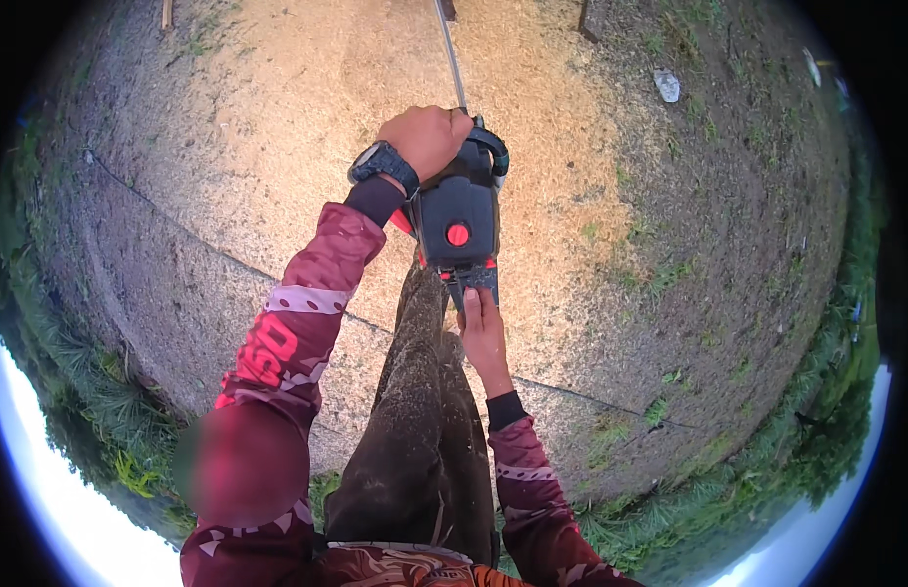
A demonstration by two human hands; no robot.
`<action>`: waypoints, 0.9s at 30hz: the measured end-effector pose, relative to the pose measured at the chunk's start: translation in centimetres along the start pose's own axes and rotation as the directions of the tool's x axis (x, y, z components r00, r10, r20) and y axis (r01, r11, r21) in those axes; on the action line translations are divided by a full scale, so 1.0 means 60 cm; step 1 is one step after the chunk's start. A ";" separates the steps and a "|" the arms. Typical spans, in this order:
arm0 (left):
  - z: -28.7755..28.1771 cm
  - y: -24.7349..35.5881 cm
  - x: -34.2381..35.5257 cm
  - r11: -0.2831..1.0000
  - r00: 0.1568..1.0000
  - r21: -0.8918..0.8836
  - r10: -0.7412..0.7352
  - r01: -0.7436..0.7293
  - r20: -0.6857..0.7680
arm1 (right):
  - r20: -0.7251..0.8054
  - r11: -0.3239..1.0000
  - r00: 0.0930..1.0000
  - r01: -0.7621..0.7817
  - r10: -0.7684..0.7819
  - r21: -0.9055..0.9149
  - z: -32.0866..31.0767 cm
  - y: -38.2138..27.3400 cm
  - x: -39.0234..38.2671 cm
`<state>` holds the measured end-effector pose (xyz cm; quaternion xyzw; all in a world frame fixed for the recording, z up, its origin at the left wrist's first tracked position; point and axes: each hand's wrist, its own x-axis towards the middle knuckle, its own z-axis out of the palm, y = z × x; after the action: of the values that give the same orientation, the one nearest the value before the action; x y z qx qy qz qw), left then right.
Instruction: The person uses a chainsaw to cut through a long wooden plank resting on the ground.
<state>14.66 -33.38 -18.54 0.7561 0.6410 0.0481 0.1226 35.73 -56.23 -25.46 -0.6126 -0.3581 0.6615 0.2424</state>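
A black and red chainsaw (458, 210) is held out in front of my legs, its narrow bar (450, 54) pointing away from me toward the top of the view. My left hand (430, 140) is closed around the front handle (493, 149), with a dark watch (384, 166) on that wrist. Lower down, my right hand (484, 338) grips the rear handle (478, 282), its thumb side uppermost; the fingers beneath are mostly hidden. A round red cap shows on the saw's dark cover.
Pale sawdust (307, 117) covers the ground ahead and around my feet. A dark cord or line (219, 254) crosses the ground behind the saw. Wood pieces (593, 20) lie at the far edge, a whitish object (666, 85) at the right, and green plants (121, 391) around the rim.
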 end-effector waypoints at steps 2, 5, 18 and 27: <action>-0.002 -0.010 0.007 0.999 1.000 0.031 0.020 -0.019 -0.015 | -0.008 1.000 1.000 -0.007 0.007 -0.009 0.003 -0.009 0.003; -0.023 -0.018 0.020 0.999 0.999 -0.015 -0.031 0.031 -0.020 | 0.023 0.998 0.999 -0.024 0.025 -0.050 0.011 -0.045 0.010; 0.004 -0.045 0.049 1.000 0.999 -0.008 0.005 -0.005 -0.035 | 0.003 0.999 1.000 0.008 -0.008 -0.042 0.022 -0.037 0.048; -0.011 -0.037 0.049 1.000 1.000 0.005 -0.023 0.023 0.010 | -0.030 1.000 0.999 0.023 -0.023 -0.009 0.026 -0.025 0.051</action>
<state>12.90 -30.09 -18.69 0.7492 0.6492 0.0414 0.1245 33.60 -53.23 -26.27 -0.6194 -0.3644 0.6478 0.2527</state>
